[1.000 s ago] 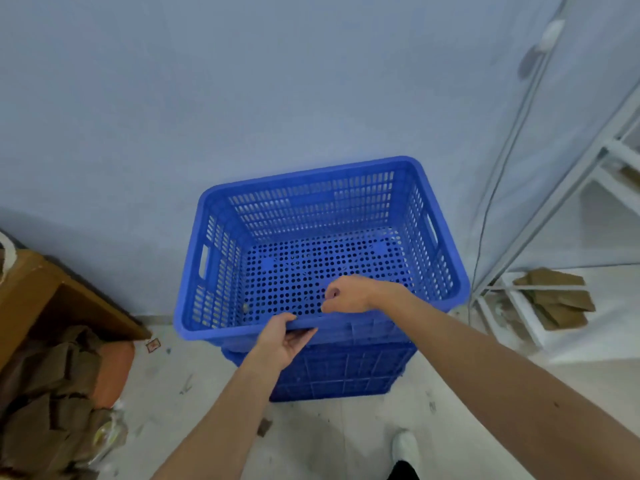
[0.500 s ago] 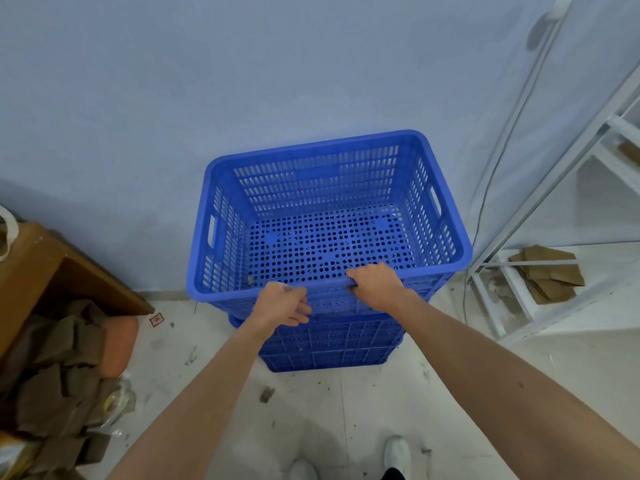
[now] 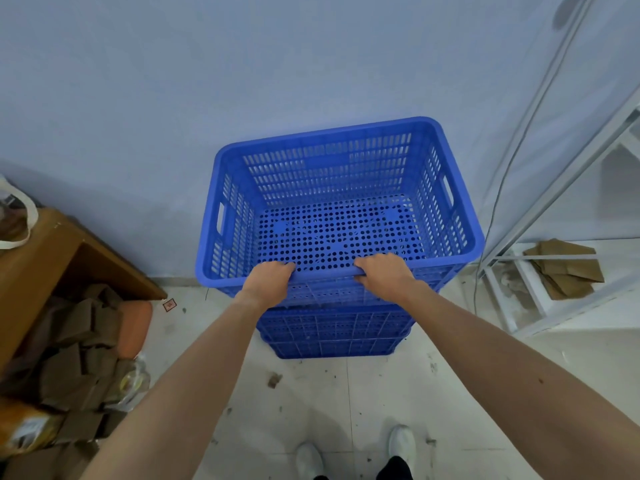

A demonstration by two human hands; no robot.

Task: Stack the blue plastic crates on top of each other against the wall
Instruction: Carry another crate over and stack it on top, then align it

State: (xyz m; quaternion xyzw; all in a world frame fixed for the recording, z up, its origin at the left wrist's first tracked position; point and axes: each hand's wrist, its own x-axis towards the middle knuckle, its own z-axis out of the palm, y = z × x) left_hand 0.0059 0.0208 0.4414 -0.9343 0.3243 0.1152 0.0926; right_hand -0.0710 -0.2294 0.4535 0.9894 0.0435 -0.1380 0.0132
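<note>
An empty blue perforated crate (image 3: 332, 181) sits on top of other blue crates (image 3: 332, 337), its far side touching the pale wall (image 3: 242, 71). Only the front faces of the lower crates show beneath it. My left hand (image 3: 268, 280) grips the near rim of the top crate left of centre, fingers curled over the edge. My right hand (image 3: 382, 271) holds the same rim to the right, thumb under the lip.
A brown cardboard box (image 3: 52, 258) with crumpled paper (image 3: 76, 358) lies on the left floor. A white metal shelf frame (image 3: 540, 265) with folded cardboard (image 3: 564, 268) stands to the right, a cable (image 3: 502, 188) hanging beside it. My white shoes (image 3: 401, 441) stand on the littered tile floor.
The top crate has settled lower and farther back against the wall. My left hand shifted from under the rim to gripping over it. I stepped back; both shoes now show.
</note>
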